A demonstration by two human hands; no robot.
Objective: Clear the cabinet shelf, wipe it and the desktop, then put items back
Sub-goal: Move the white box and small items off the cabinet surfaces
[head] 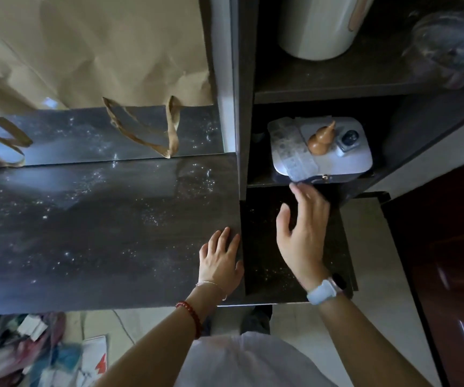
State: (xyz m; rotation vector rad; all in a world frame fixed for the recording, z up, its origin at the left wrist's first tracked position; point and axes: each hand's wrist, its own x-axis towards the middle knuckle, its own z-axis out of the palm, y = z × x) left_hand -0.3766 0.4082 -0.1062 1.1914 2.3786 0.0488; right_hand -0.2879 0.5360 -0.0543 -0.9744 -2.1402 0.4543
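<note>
left hand (221, 256): lay flat on the desktop (99, 233), palm down, fingers straight and slightly spread, holding nothing; red bead bracelet and thin chain on the wrist
right hand (305, 233): fingers extended and relaxed, nothing in its grasp; raised over the dark lower ledge (264, 263), fingertips just short of the front edge of the white box (323, 149); contact could not be told; pale watch band on the wrist
desktop: dark, speckled with dust or droplets; spread out left of the left hand, whose fingertips reached its right edge
cabinet shelf (261, 181): directly ahead of the right hand's fingertips; still loaded
white box: rounded, sat on the cabinet shelf just beyond the right fingertips; a patterned sheet draped over its left part
wooden gourd (321, 139): stood on top of the white box, past the right hand, tip tilted up-right
small dark round object (348, 139): on the box lid right beside the gourd; kind could not be told
upper shelf (337, 88): above the box, far from both hands; held a white cylinder (317, 26) and a blurred crumpled clear plastic item (451, 48)
paper bag (85, 46): brown, at the back of the desktop, well ahead and left of the left hand, handles hanging down in front of a mirror strip (85, 135)
floor clutter (38, 350): blurred, below the desktop's near edge, left of the left forearm
</note>
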